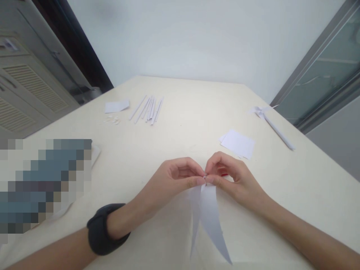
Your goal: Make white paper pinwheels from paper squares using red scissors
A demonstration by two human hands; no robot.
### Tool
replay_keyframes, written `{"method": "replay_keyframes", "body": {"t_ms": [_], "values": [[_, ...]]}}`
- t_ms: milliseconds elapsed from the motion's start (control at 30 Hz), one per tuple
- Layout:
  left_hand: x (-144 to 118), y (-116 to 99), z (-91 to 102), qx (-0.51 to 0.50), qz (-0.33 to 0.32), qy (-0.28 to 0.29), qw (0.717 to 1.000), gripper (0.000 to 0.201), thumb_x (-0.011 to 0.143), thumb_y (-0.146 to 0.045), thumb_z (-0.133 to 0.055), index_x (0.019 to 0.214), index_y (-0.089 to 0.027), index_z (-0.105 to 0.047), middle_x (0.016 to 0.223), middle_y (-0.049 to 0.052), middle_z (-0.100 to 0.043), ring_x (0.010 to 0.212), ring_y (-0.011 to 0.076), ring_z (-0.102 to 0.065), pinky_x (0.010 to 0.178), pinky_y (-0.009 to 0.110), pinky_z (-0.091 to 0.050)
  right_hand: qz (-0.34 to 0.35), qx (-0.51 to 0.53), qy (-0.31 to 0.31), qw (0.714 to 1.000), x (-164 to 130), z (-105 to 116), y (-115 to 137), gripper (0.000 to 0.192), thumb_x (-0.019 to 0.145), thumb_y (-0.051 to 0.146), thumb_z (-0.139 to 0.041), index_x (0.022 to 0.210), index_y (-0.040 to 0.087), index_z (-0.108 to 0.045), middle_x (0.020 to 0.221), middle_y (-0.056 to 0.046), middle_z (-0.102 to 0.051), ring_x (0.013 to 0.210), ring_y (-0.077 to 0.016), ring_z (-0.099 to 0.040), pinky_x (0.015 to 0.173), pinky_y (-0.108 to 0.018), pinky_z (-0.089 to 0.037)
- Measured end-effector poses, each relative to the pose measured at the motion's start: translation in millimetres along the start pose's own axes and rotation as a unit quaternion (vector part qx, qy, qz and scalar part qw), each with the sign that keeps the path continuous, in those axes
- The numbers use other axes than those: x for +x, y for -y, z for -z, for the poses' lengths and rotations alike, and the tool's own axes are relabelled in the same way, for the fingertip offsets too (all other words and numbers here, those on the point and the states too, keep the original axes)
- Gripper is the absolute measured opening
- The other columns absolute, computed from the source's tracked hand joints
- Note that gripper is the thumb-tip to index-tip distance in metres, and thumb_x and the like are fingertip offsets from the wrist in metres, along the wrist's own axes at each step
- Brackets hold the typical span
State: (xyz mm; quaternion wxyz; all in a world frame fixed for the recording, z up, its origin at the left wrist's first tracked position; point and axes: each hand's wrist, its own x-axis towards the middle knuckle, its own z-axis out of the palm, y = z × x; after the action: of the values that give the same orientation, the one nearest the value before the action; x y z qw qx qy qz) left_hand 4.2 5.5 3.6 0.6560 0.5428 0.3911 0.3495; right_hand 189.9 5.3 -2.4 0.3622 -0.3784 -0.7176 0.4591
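Note:
My left hand (pixel 182 174) and my right hand (pixel 227 172) meet at the near middle of the table. Between their thumbs and fingers they pinch the top of a white paper piece (pixel 209 206), whose two pointed flaps hang down toward me. Both hands are closed, fingertips almost touching. Something small and red (pixel 224 174) shows under my right hand's fingers; its kind is hidden. Just beyond my right hand lie several white paper squares (pixel 238 143), overlapping. Farther right rests a paper pinwheel (pixel 260 111) on a rolled paper stick (pixel 279 132).
Several thin rolled paper sticks (pixel 152 108) lie at the back left. Beside them are a folded white paper (pixel 116 106) and small paper scraps (pixel 112 120). A blurred-out object (pixel 45 183) covers the left edge of the cream table (pixel 197 112). A white wall stands behind.

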Motion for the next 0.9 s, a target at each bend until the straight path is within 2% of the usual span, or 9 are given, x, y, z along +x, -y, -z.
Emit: {"method": "replay_keyframes", "body": {"t_ms": [133,300,467,767,900], "values": [[-1.2,0.6,0.7,-0.003,0.020,0.003,1.000,0.006,0.076,-0.022,-0.068,0.073,-0.018,-0.064,0.072,-0.004,-0.065,0.068,0.0084,-0.057,0.063,0.018,-0.041,-0.012,-0.016,0.004,1.000,-0.5,1.3,3.7,0.008,0.083,0.020,-0.060,0.076,0.020,-0.054,0.072,0.003,-0.057,0.068,-0.0109,-0.055,0.064,-0.026,-0.043],[0.4,2.1,2.6,0.009,-0.006,0.013,1.000,0.007,0.077,-0.023,-0.066,0.074,-0.018,-0.063,0.075,-0.002,-0.063,0.073,0.0101,-0.056,0.068,0.021,-0.042,-0.025,-0.036,0.014,0.999,0.0,2.2,5.9,0.007,0.084,0.023,-0.057,0.078,0.021,-0.055,0.074,0.003,-0.058,0.071,-0.0115,-0.056,0.064,-0.026,-0.042],[1.8,0.9,5.1,0.065,-0.047,-0.005,0.997,0.009,0.078,-0.023,-0.065,0.073,-0.017,-0.061,0.078,0.000,-0.060,0.077,0.0127,-0.055,0.071,0.024,-0.041,-0.029,-0.060,0.032,0.997,2.3,3.5,3.8,0.005,0.084,0.024,-0.056,0.081,0.021,-0.057,0.078,0.002,-0.060,0.075,-0.0125,-0.055,0.067,-0.026,-0.044],[-0.3,-2.2,3.8,0.076,-0.032,-0.027,0.996,0.009,0.077,-0.024,-0.064,0.073,-0.018,-0.061,0.072,-0.002,-0.059,0.068,0.0116,-0.054,0.061,0.021,-0.041,-0.020,-0.066,0.021,0.997,0.7,-1.0,2.7,0.004,0.084,0.024,-0.056,0.082,0.021,-0.057,0.078,0.001,-0.061,0.072,-0.0126,-0.056,0.065,-0.026,-0.044],[-0.2,-2.6,3.4,0.084,-0.037,-0.045,0.995,0.010,0.076,-0.025,-0.066,0.072,-0.017,-0.062,0.070,-0.001,-0.061,0.068,0.0118,-0.056,0.062,0.022,-0.043,0.006,-0.079,0.012,0.997,-0.4,-1.5,1.6,0.003,0.084,0.021,-0.055,0.083,0.020,-0.057,0.077,0.001,-0.062,0.071,-0.0124,-0.056,0.063,-0.026,-0.044]]}}
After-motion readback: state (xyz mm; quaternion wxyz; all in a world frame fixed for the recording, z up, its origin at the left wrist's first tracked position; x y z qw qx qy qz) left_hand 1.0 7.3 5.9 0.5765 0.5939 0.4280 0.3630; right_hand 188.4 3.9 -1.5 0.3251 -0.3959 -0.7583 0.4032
